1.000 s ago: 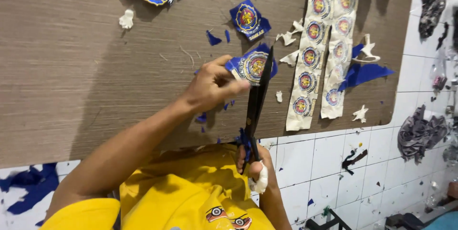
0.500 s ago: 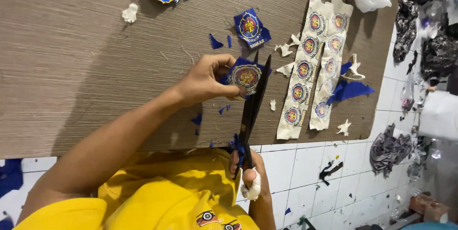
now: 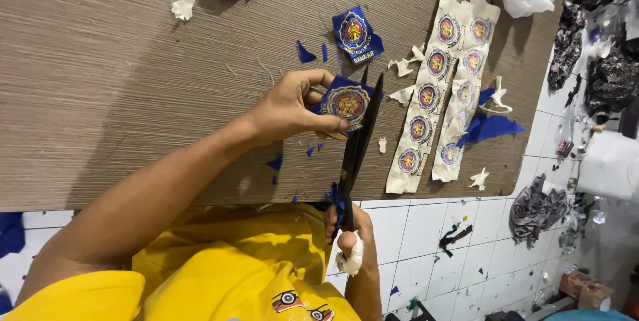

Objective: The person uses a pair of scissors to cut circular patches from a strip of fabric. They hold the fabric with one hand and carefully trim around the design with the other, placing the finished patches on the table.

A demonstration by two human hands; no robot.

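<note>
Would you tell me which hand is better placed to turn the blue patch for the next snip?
Left: the left hand pinches the blue patch, while the right hand holds the scissors.

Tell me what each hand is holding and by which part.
The left hand pinches the blue round-crested patch by its left edge, thumb on top. The right hand holds the black scissors by their handle loops; blades are at the patch.

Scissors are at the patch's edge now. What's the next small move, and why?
Probably close the scissors a little: the blades stand open along the right side of the blue patch, which the left hand pinches, and blue cloth still rims the round emblem. The right hand holds the handles.
</note>
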